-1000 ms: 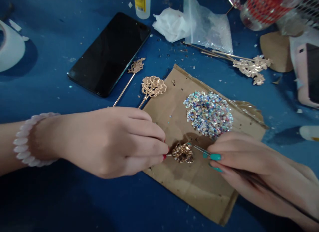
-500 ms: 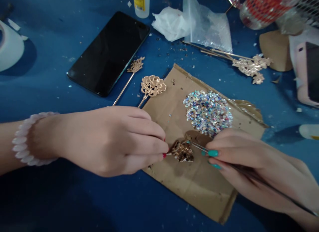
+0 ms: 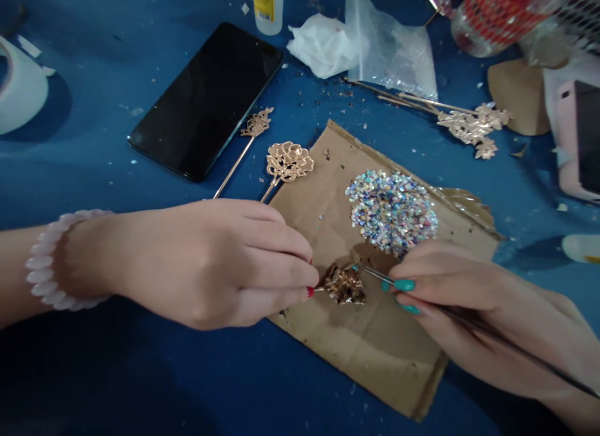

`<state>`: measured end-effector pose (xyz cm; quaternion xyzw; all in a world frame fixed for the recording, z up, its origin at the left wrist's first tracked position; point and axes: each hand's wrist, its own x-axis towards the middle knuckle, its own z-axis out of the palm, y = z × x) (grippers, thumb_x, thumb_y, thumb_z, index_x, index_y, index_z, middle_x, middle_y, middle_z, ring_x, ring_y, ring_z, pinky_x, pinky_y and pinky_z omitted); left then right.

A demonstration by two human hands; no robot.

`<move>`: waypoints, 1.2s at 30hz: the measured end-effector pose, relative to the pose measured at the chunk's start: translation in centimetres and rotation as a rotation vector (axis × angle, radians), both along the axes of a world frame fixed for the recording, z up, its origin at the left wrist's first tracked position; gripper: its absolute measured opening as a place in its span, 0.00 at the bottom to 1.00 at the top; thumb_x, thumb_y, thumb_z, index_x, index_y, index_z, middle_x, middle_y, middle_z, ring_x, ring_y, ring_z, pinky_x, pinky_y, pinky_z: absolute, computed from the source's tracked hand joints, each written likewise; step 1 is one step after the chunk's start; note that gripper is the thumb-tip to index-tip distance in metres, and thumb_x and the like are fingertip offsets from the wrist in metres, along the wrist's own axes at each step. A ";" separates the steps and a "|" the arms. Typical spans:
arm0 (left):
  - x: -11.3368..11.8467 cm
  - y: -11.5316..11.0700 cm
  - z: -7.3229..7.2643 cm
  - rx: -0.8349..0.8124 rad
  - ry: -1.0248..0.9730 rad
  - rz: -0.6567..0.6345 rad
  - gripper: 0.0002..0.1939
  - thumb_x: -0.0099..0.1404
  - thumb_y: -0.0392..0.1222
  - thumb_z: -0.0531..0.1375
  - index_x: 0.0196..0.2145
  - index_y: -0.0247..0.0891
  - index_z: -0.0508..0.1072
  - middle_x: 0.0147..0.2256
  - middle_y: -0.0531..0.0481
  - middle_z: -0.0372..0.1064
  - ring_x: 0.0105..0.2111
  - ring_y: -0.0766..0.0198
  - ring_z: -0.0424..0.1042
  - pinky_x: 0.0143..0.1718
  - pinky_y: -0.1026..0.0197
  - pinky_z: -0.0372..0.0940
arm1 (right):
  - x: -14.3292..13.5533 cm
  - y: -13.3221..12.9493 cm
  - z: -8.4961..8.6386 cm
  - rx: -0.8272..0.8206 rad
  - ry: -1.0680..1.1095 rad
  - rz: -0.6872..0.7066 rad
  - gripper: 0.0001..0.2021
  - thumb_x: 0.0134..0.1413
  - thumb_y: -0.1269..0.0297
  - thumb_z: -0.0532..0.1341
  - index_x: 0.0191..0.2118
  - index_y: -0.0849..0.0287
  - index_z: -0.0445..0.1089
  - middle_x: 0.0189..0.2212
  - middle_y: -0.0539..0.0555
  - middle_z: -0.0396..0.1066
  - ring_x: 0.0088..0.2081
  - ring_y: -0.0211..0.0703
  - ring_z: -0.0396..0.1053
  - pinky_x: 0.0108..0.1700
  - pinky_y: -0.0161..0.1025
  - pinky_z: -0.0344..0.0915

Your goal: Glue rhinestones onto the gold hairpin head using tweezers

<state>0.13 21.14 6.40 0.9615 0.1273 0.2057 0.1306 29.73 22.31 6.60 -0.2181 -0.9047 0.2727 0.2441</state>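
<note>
My left hand (image 3: 215,264) is closed on the thin stem of a gold metal hairpin, its fingertips just left of the flower-shaped head (image 3: 345,284). Most of the stem is hidden under the hand. Between the fingers and thumb of my right hand (image 3: 487,305) is a pair of tweezers (image 3: 377,274), the tips at the upper right edge of the ornament. A tiny bluish chip shows at those tips; whether it touches the metal I cannot tell. Both hands are over a folded brown paper piece (image 3: 375,355), where a heap of iridescent chips (image 3: 392,211) lies just above my right hand.
Two gold hairpins (image 3: 289,161) lie beside a black phone (image 3: 206,102). Further back are a yellow-labelled bottle (image 3: 269,10), crumpled tissue (image 3: 323,45), a clear plastic bag (image 3: 394,55) and more gold hairpins (image 3: 473,127). A tape roll (image 3: 23,89) sits far left, a pink-cased phone (image 3: 581,139) far right.
Very little differs. The tweezers and my right fingers have shifted slightly to the right, while my left hand keeps its hold on the hairpin.
</note>
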 end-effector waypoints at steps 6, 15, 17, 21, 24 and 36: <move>-0.3 -0.2 -0.3 0.015 0.024 -0.012 0.23 0.78 0.34 0.46 0.40 0.36 0.82 0.49 0.52 0.79 0.50 0.61 0.76 0.47 0.57 0.70 | -0.1 0.2 0.4 -0.012 -0.012 0.006 0.09 0.56 0.78 0.63 0.38 0.57 0.70 0.32 0.53 0.77 0.34 0.40 0.78 0.40 0.33 0.78; -0.3 -0.3 -0.3 -0.017 0.025 -0.002 0.21 0.78 0.34 0.47 0.43 0.35 0.81 0.49 0.51 0.79 0.51 0.62 0.76 0.48 0.57 0.70 | 0.3 -0.5 0.6 0.082 -0.054 0.007 0.08 0.58 0.78 0.62 0.40 0.59 0.70 0.35 0.54 0.78 0.37 0.39 0.79 0.44 0.30 0.77; -0.2 -0.2 -0.3 -0.014 0.021 -0.004 0.21 0.78 0.34 0.47 0.43 0.34 0.81 0.49 0.50 0.79 0.51 0.61 0.76 0.48 0.57 0.70 | 0.4 -0.6 0.6 0.111 -0.055 -0.002 0.08 0.58 0.78 0.62 0.41 0.60 0.70 0.35 0.54 0.78 0.38 0.39 0.79 0.46 0.30 0.77; -0.2 -0.2 -0.4 -0.018 0.033 0.007 0.20 0.78 0.34 0.48 0.43 0.36 0.81 0.49 0.50 0.80 0.50 0.62 0.77 0.48 0.59 0.72 | 0.6 -0.6 0.5 0.128 -0.061 -0.003 0.08 0.58 0.78 0.63 0.41 0.61 0.70 0.37 0.55 0.78 0.39 0.39 0.79 0.49 0.31 0.77; -0.3 -0.2 -0.3 -0.025 0.031 -0.009 0.20 0.77 0.34 0.49 0.43 0.36 0.81 0.48 0.48 0.80 0.49 0.61 0.78 0.48 0.59 0.73 | 0.3 -0.6 0.4 0.044 -0.040 -0.030 0.07 0.57 0.75 0.66 0.40 0.56 0.72 0.35 0.52 0.78 0.39 0.42 0.79 0.47 0.36 0.79; -0.4 -0.1 -0.3 -0.040 0.029 -0.012 0.17 0.76 0.35 0.52 0.42 0.38 0.82 0.48 0.48 0.80 0.47 0.60 0.79 0.47 0.59 0.74 | -1.3 -1.2 0.6 -0.163 0.040 -0.188 0.07 0.56 0.60 0.70 0.40 0.48 0.75 0.36 0.52 0.78 0.41 0.49 0.79 0.42 0.44 0.81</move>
